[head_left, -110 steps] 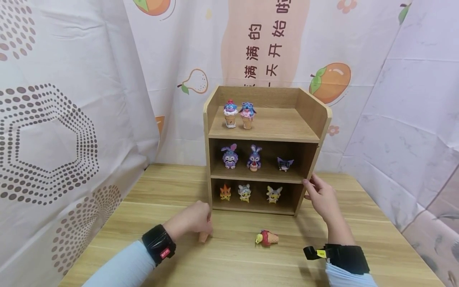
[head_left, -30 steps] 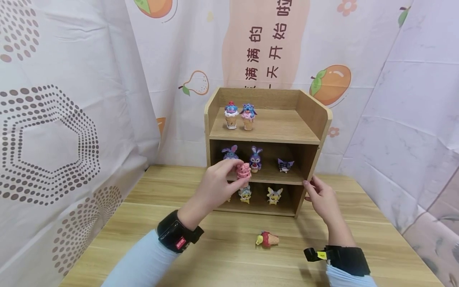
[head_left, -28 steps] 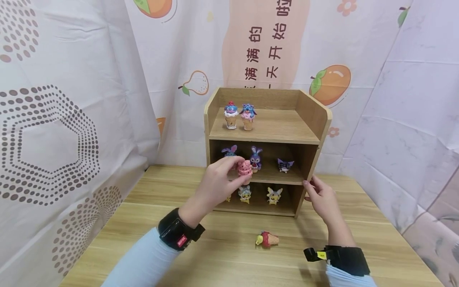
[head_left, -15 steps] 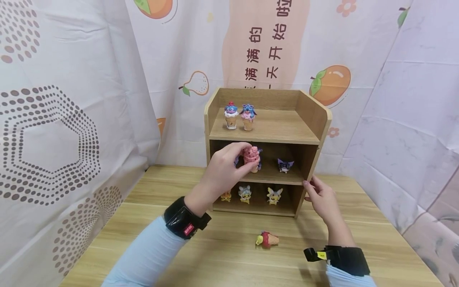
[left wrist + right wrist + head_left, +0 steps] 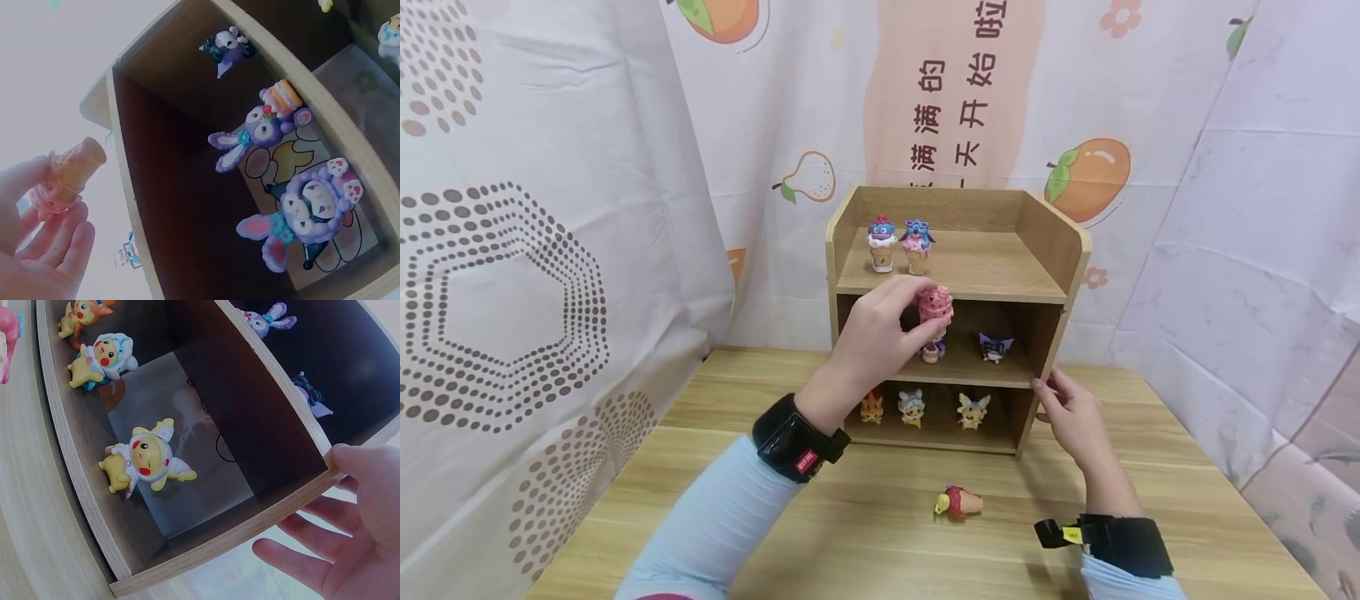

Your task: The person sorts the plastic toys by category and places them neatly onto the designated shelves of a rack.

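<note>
Table [image 5: 880, 542] before printed curtains [image 5: 550, 208]

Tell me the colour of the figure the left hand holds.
Pink top on a tan cone; clearest in the head view.

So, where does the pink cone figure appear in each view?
Head: pink cone figure at centre, pinched by the left hand before the shelf's top board.
Left wrist: at far left, cone end up, in the fingers.
Right wrist: perhaps the pink sliver at the top left edge; cannot tell.
Shared landmark: the shelf.
</note>
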Demonstrator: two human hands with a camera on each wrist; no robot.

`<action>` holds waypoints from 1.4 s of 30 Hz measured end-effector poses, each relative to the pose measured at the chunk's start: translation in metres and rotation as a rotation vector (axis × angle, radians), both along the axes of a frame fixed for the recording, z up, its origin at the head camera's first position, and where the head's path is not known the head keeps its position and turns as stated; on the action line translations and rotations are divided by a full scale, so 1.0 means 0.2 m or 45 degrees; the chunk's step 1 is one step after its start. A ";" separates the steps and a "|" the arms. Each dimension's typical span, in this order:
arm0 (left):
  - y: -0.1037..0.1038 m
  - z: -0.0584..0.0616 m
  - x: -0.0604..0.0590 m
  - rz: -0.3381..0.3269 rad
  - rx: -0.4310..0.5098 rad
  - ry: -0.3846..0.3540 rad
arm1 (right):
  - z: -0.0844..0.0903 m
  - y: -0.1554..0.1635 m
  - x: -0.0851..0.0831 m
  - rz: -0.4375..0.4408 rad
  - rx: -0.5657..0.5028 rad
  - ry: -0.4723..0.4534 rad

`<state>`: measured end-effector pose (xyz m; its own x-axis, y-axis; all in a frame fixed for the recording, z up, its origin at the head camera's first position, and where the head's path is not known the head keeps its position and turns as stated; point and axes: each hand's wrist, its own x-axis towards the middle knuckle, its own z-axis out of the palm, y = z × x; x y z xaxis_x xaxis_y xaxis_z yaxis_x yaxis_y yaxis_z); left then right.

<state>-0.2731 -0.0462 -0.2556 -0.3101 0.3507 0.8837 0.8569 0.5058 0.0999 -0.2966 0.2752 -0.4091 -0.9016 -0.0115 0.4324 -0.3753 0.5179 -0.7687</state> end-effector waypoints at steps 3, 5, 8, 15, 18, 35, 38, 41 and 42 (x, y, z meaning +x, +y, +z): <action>0.01 0.03 -0.01 0.007 0.004 0.019 | 0.00 0.00 0.00 0.010 -0.004 0.000; 0.02 0.05 -0.03 0.013 0.003 0.026 | 0.00 0.00 0.00 0.011 -0.005 0.002; 0.03 0.09 -0.04 0.026 -0.011 0.030 | 0.00 0.00 0.00 0.008 -0.004 0.001; 0.05 0.17 -0.07 0.063 -0.075 0.022 | 0.01 0.00 0.01 0.013 0.002 -0.008; 0.06 0.20 -0.09 0.088 -0.100 -0.004 | 0.01 0.00 0.01 0.016 -0.001 -0.007; 0.10 0.40 -0.18 0.267 -0.319 -0.118 | 0.00 0.00 0.00 0.014 0.008 0.002; 0.12 0.41 -0.20 0.368 -0.398 -0.080 | 0.00 0.00 0.00 0.012 0.009 0.002; 0.15 0.42 -0.22 0.475 -0.458 -0.041 | 0.00 0.00 0.00 0.011 0.005 0.003; 0.15 0.42 -0.23 0.506 -0.474 -0.036 | 0.00 0.00 0.00 0.013 0.000 0.003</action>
